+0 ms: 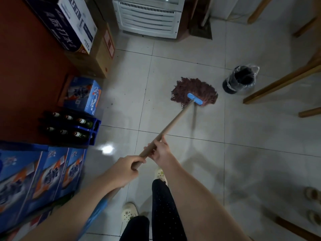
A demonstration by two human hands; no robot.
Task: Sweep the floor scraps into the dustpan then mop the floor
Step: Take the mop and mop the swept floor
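A mop with a reddish-brown string head [192,90] and a blue clamp [194,98] lies spread on the pale tiled floor [243,133]. Its wooden handle [173,122] slants down toward me. My left hand [126,168] grips the handle lower down, fingers curled round it. My right hand [159,150] holds the handle just above the left, fingers wrapped on it. A few small dark scraps [149,101] dot the tiles left of the mop head. No dustpan shows in view.
A small bin lined with a clear bag [240,79] stands right of the mop head. Blue cartons [40,180], a crate of bottles [69,127] and cardboard boxes [99,54] line the left side. A white appliance [147,16] stands ahead, with wooden furniture legs [281,82] at right.
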